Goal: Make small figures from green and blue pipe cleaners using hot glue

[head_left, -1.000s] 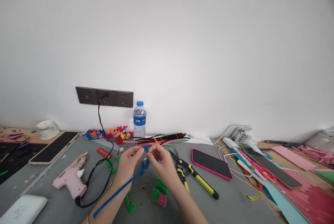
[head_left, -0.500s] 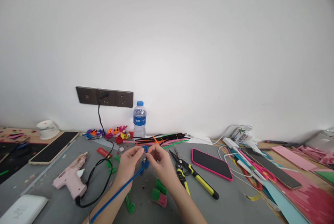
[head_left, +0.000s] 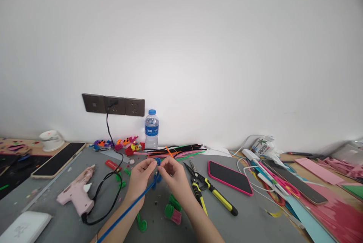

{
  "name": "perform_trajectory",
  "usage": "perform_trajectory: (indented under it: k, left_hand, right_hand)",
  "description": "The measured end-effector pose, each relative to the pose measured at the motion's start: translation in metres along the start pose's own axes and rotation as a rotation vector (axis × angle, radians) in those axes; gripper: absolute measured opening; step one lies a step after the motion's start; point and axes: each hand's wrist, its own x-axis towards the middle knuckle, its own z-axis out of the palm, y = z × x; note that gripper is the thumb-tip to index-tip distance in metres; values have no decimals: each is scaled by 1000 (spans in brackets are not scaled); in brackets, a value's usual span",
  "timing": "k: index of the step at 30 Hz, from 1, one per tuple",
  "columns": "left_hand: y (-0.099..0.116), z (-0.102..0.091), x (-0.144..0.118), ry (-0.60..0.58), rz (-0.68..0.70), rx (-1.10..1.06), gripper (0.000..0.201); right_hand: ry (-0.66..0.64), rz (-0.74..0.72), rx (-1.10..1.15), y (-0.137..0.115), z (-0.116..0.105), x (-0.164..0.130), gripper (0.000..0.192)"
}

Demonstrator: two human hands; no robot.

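Between my fingertips is a blue pipe cleaner point(head_left: 124, 213), its far end wound into a small coil and its long tail running down over my left forearm. My left hand point(head_left: 141, 177) pinches the coil from the left. From the right, my right hand point(head_left: 171, 170) is closed with thumb and fingertips on the same blue strand. Just below the fingers another blue piece shows, partly hidden. Green and pink fuzzy pieces point(head_left: 173, 212) lie on the grey mat between my forearms, and a green curled pipe cleaner point(head_left: 142, 225) lies beside my left wrist.
At left lie a pink glue gun point(head_left: 76, 194), its black cord and a phone point(head_left: 59, 160). Yellow-handled pliers point(head_left: 211, 188) and a pink-cased phone point(head_left: 230, 178) are at right. Behind my hands stand a water bottle point(head_left: 152, 129) and a bundle of pipe cleaners point(head_left: 181, 150).
The blue tail has shifted slightly over my left forearm. Both hands keep nearly the same place and pinch.
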Motion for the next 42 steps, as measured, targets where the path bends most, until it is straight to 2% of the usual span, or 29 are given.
perform_trajectory:
  k: [11,21,31,42]
  left_hand:
    - [8,7,-7,18,6,63,34]
    - [4,5,-4,27,26,82,31]
    - [12,10,-10,35,-6,36,29]
    - [10,8,-9,-24,12,46,28]
  right_hand:
    - [5,10,38,1,1,1,25]
    - [12,6,66,1,2,0,26]
    - [17,10,87,4,2,0,25]
    - [24,17,96,2,2,0,24]
